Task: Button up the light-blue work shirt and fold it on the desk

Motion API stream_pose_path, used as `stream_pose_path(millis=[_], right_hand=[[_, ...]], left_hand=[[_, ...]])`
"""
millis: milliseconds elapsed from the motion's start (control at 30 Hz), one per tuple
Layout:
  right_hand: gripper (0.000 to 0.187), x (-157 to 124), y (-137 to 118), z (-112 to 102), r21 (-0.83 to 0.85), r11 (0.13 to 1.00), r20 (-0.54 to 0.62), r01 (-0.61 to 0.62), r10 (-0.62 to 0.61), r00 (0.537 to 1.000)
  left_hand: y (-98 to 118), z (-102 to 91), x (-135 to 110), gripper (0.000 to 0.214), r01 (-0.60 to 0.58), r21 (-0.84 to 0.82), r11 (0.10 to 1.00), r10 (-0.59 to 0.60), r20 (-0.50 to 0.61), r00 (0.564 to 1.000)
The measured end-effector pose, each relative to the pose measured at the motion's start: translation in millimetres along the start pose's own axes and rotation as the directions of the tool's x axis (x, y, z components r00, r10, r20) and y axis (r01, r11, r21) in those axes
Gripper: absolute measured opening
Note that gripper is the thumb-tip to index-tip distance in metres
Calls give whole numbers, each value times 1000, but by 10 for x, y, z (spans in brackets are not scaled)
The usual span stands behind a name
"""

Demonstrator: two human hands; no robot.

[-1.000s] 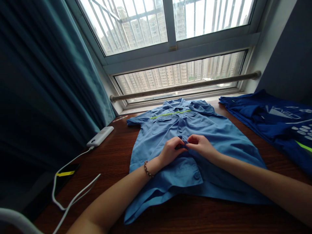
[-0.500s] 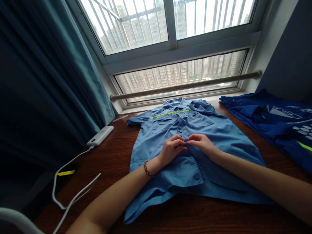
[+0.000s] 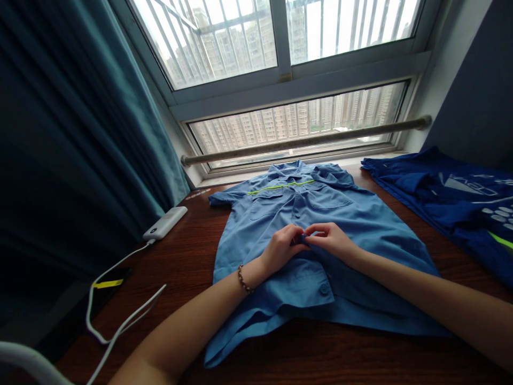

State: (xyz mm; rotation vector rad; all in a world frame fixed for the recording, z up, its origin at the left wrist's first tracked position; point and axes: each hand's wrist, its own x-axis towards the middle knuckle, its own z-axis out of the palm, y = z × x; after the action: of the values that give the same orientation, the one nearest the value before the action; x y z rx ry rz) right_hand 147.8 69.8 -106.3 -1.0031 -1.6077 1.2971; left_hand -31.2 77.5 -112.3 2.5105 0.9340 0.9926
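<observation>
A light blue work shirt (image 3: pixel 372 235) with a yellow-green chest stripe lies flat, front up, on the dark wooden table (image 3: pixel 192 256), collar toward the window. My left hand (image 3: pixel 280 247), with a bead bracelet on the wrist, pinches the shirt's front placket at mid-chest. My right hand (image 3: pixel 332 239) pinches the same placket from the other side, fingertips touching the left hand's. Both hands are closed on the fabric; whatever lies between the fingertips is hidden. A blue button (image 3: pixel 323 289) shows lower on the front.
A white power bank (image 3: pixel 165 223) with a white cable (image 3: pixel 116 299) lies at the left by a teal curtain (image 3: pixel 80 133). A dark phone (image 3: pixel 106 286) rests near the table's left edge. A dark blue printed garment (image 3: pixel 452 198) lies at the right. A window rail (image 3: pixel 304 141) runs behind.
Both hands stay at the placket; the fingers shifted slightly, pressing closer together on the fabric. Shirt and other things have not moved.
</observation>
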Motion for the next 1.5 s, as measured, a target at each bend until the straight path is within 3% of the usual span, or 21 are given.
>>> stream_pose_path(millis=[100, 167, 267, 367, 433, 533, 633, 733, 867, 1200, 1300, 1500], right_hand=[[17, -40, -21, 33, -192, 970, -34, 149, -158, 987], [13, -85, -47, 59, -375, 887, -46, 268, -306, 951], [17, -169, -80, 102, -629, 668, 53, 398, -474, 879], [24, -257, -99, 161, -785, 424, 188, 452, -531, 826], [24, -313, -113, 214, -803, 360, 244, 474, -528, 814], [20, -365, -148, 279, -740, 403, 296, 539, -525, 798], [14, -340, -175, 266, -719, 502, 143, 481, -570, 809], [25, -261, -149, 190, -756, 564, -22, 331, -527, 849], [25, -196, -62, 118, -767, 600, -34, 228, -393, 919], [12, -168, -31, 56, -766, 588, -57, 261, -467, 882], [8, -170, -38, 67, -766, 580, -30, 277, -463, 886], [7, -184, -39, 92, -766, 558, -4, 318, -500, 866]], left_hand=[[-24, 16, -23, 23, -21, 70, 997, 21, 7, 1000], [-38, 29, -41, 20, -23, 97, 995, 24, -4, 1000], [-45, 43, -62, 15, -22, 143, 990, 26, -26, 999], [-43, 48, -64, 16, -6, 170, 985, 13, -38, 999], [-50, 45, -58, 23, 34, 165, 986, -23, -71, 997], [-66, 36, -51, 32, 57, 160, 985, -36, -131, 991], [-67, 30, -56, 30, 11, 169, 986, 12, -132, 991], [-55, 29, -58, 28, 4, 138, 990, 14, -129, 992], [-44, 11, -33, 22, 2, 89, 996, 8, -114, 993], [27, -66, 51, 11, 8, -94, 996, -14, -56, 998], [16, -53, 29, 13, 32, -30, 999, -35, -99, 994], [-14, -26, -26, 10, -6, 178, 984, 30, -132, 991]])
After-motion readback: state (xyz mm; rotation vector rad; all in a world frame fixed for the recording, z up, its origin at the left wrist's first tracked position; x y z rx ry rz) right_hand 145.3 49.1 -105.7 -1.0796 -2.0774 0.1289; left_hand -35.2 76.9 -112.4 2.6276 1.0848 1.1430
